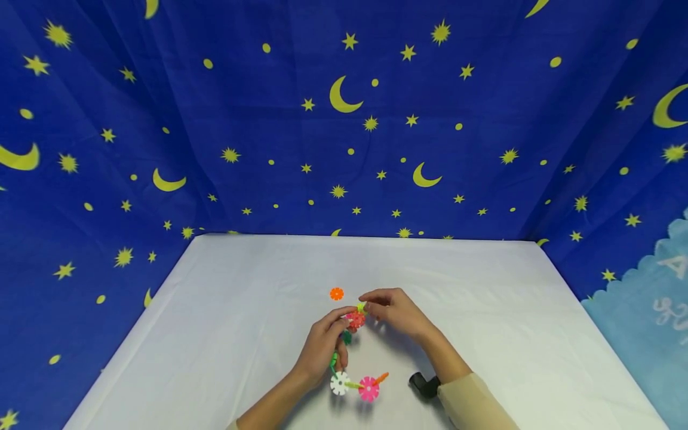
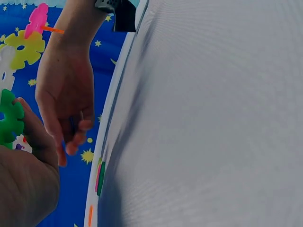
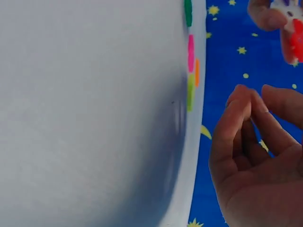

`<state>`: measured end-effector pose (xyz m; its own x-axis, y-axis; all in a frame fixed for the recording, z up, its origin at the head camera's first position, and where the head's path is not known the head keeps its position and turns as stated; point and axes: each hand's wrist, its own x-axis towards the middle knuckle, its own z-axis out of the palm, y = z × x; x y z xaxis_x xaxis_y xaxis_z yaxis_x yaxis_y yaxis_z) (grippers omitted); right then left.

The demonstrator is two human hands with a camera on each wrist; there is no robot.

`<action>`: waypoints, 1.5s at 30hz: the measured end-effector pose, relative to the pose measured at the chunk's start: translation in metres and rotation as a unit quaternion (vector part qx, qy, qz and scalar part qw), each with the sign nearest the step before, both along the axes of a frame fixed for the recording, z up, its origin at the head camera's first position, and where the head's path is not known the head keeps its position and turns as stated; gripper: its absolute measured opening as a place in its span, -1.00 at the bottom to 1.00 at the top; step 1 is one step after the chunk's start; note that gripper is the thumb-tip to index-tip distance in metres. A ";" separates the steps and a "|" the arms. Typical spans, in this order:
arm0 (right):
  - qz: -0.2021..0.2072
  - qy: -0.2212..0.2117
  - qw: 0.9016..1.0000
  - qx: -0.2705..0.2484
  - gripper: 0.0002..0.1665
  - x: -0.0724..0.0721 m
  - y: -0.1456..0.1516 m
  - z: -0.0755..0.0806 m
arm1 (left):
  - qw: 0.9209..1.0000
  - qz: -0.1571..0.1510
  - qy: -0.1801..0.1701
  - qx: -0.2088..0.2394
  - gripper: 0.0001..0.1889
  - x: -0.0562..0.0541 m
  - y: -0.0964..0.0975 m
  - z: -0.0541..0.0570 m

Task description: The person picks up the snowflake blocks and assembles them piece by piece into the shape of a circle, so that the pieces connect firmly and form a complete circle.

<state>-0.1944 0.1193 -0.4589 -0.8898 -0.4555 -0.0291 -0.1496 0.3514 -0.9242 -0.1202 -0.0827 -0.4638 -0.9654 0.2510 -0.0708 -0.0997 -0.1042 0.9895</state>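
Observation:
My left hand (image 1: 322,343) grips a chain of notched plastic snowflake discs. A red disc (image 1: 356,319) shows at its fingertips, and a green disc (image 2: 9,116) lies by the thumb in the left wrist view. Below the hand hang a white disc (image 1: 340,383) and a pink disc (image 1: 369,389), with an orange disc (image 1: 381,378) edge-on at the end. My right hand (image 1: 395,310) hovers over the table, fingers loosely bent, nothing visible between thumb and fingers in the right wrist view. Nearest its fingertips is a yellow-green disc (image 1: 362,307), lying on the table.
A loose orange disc (image 1: 336,293) lies beyond the hands. Pink (image 3: 191,53) and green (image 3: 188,13) discs lie flat beside the yellow-green one. A black device (image 1: 424,386) sits at the right sleeve. Blue star-patterned cloth (image 1: 344,137) stands around the white table (image 1: 258,280).

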 end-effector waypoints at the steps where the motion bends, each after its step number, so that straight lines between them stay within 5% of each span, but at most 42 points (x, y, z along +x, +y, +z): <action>1: -0.003 0.009 1.000 0.017 -0.66 -0.002 -0.001 -0.001 | 1.000 0.001 0.001 -0.001 -0.61 0.000 0.000 0.000; 7: -0.008 0.068 0.992 0.109 -0.60 -0.014 -0.005 -0.010 | 1.000 0.004 0.005 -0.001 -0.60 0.001 0.000 -0.001; 22: 0.006 0.132 0.967 0.220 -0.71 -0.015 -0.013 -0.019 | 1.000 0.006 -0.003 -0.001 -0.61 0.001 0.001 -0.002; 36: -0.001 0.079 0.994 0.078 -0.81 0.001 0.005 -0.007 | 1.000 0.007 0.003 -0.013 -0.62 0.001 0.001 -0.003; 45: -0.002 0.059 0.998 0.011 -0.79 0.014 0.014 -0.002 | 1.000 0.012 0.007 -0.016 -0.60 0.000 0.001 -0.004</action>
